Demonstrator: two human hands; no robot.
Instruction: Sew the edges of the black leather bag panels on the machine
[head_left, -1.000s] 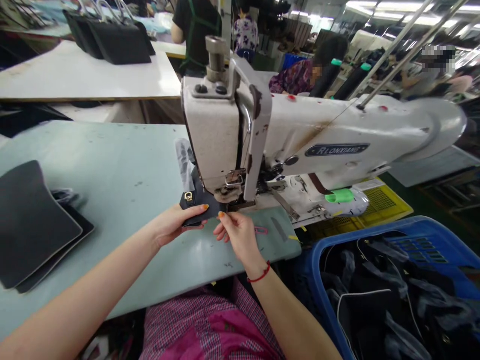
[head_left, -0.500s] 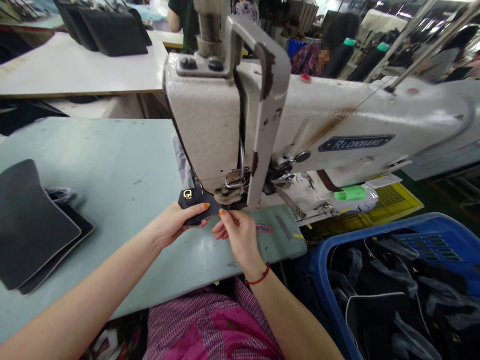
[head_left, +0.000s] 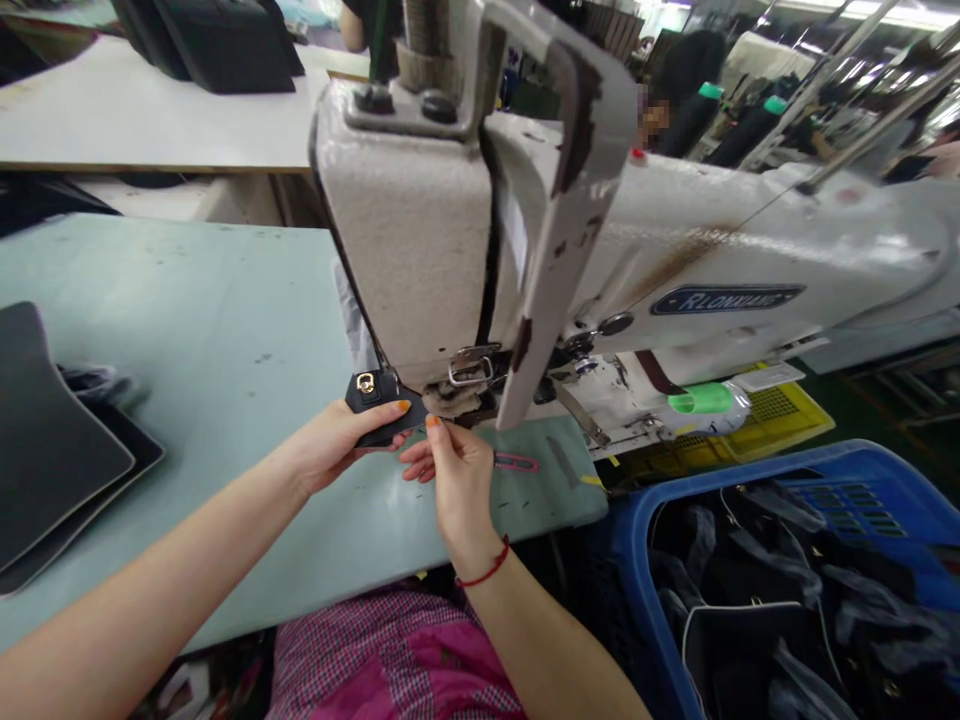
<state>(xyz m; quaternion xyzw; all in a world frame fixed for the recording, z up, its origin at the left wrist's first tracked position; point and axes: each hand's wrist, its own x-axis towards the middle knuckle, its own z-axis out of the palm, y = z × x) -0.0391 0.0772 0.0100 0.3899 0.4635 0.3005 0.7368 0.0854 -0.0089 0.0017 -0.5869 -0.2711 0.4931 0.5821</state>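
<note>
Black leather tab (head_left: 379, 412) with one gold metal buckle (head_left: 365, 382) on it, and that's the only piece in hand right now. It sits flat on the bed of a cream-white industrial sewing machine (head_left: 409, 235), its inner end tucked right up by the metal presser foot (head_left: 454, 385).

Left hand (head_left: 334, 447) has it pinched, thumb on top and fingers underneath, orange nails and all. Right hand (head_left: 448, 480) is just beside it, with thumb and forefinger pressed together at the tab's tip and the other fingers loosely curled. Can't tell if those two fingertips (head_left: 433, 425) are pinching a thread or only the leather. A red string bracelet (head_left: 484, 568) sits on that wrist.

Pale green tabletop (head_left: 187, 300) under the left arm, with two stacked dark panels with pale edges (head_left: 45, 455) off to the left. One small pink-handled tool (head_left: 516, 462) lies just right of the right hand. One blue plastic crate (head_left: 637, 530) sits at the lower right, heaped with dark bag pieces (head_left: 757, 590). Behind the machine there's one yellow mesh tray (head_left: 772, 415), two black thread cones with green tops (head_left: 739, 125), and one co-worker (head_left: 686, 65) sitting further back.
</note>
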